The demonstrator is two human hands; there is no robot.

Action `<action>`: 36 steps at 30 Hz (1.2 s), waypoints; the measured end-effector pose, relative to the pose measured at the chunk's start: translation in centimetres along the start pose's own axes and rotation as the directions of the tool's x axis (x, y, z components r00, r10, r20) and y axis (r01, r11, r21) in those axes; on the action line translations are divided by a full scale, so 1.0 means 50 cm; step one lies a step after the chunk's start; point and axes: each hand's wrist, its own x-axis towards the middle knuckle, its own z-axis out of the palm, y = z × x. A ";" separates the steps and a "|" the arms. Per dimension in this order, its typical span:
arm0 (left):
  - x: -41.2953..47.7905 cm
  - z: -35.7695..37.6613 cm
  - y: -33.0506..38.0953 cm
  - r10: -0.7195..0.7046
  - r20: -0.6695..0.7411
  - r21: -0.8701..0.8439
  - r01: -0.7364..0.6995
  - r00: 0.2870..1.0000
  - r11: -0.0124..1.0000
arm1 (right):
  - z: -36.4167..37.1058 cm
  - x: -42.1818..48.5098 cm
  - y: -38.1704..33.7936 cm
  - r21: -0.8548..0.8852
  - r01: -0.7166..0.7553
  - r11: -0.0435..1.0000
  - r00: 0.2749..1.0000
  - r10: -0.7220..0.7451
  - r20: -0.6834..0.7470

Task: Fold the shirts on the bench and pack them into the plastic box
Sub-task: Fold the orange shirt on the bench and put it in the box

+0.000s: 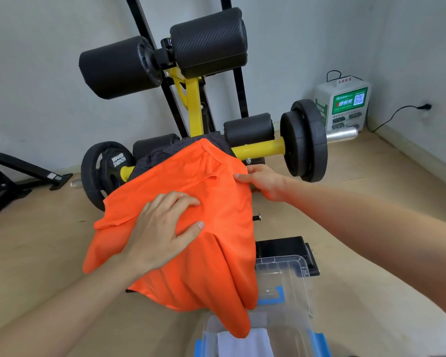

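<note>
So this one is maybe halfway in at best, going by what's showing. The bright orange shirt [216, 253] is still spread out loose and rumpled over the padded worktop of the yellow-framed gym bench [192, 99], with its lower end drooping off the near edge and hanging into the clear plastic box with blue latches [298, 264] on the floor just below. No clean fold in it yet as far as I can see. The left hand [162, 228] lies flat on the middle of the shirt, fingers [183, 199] straight and spread, pressing the cloth down. The right hand [264, 182] is at the shirt's right edge and seems to pinch the hem, thumb on top and the other fingertips tucked behind the cloth. Under the orange one a dark mesh garment [162, 154] peeks out at the far end, so I'd guess that's still waiting its turn. In the box there's already a white folded cloth [245, 342], so at least one piece looks packed. Left to do: fold the orange, pack it, then the dark one.
</note>
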 end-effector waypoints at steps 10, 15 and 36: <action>0.012 0.000 0.045 -0.059 -0.020 0.098 0.061 0.998 0.993 | -0.015 -0.113 0.054 -0.039 -0.176 0.984 0.956 0.180 0.232; 0.028 -0.002 0.061 -0.074 0.023 0.106 0.071 0.997 0.992 | -0.033 -0.192 0.096 -0.121 -0.173 0.977 0.965 0.193 0.177; 0.173 0.046 0.192 0.307 0.053 -0.195 -0.292 0.950 0.936 | -0.090 -0.361 0.011 -0.262 0.127 0.957 0.976 -0.074 0.204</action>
